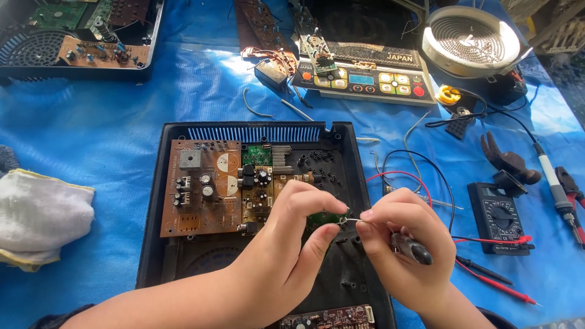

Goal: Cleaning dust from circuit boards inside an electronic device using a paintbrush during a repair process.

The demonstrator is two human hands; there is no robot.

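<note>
Both hands meet over the black case (152, 201): left hand (292, 237) pinches a thin wire (350, 220) at one end, right hand (399, 244) pinches the other and grips a small tool (411, 248). Wire seems light, bendable; I hold it by the ends. Inside the case sits a brown board (201, 189).

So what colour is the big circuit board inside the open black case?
Brown, seen in the head view: the big circuit board sits in the black case.

Thin silver wire (352, 220), horizontal, pinched above black casing (353, 183).
</note>
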